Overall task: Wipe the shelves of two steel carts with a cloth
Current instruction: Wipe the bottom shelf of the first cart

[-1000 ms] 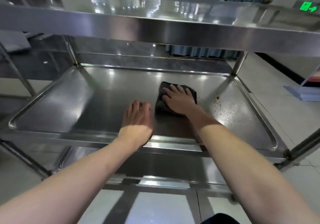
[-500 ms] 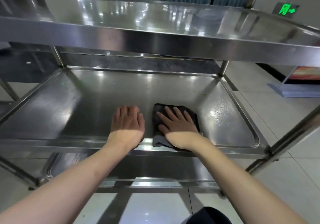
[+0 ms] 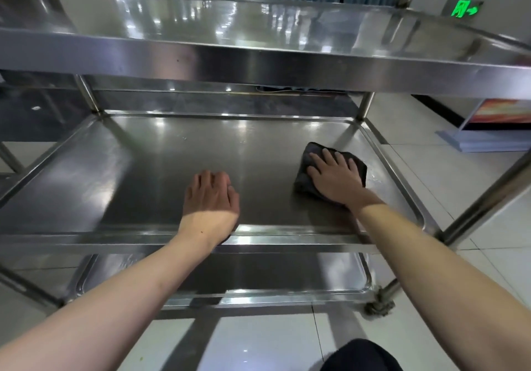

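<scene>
Three shelves make up the steel cart [image 3: 258,63]; both hands work on the middle shelf [image 3: 161,175]. The dark cloth [image 3: 313,169] lies near that shelf's right rim, pressed flat under the right hand [image 3: 336,176], fingers straight and slightly spread. The left hand [image 3: 211,201] rests palm-down on bare steel, fingers together and relaxed, holding nothing.

Both forearms bare, reached forward from near edge. Left hand [image 3: 211,198] lay palm down, fingers together and slightly bent, wrist at near rim, holding nothing. Right hand [image 3: 334,175] farther and to right, palm down, fingers straight and spread, pressing flat. Right arm extended farther than left.
</scene>
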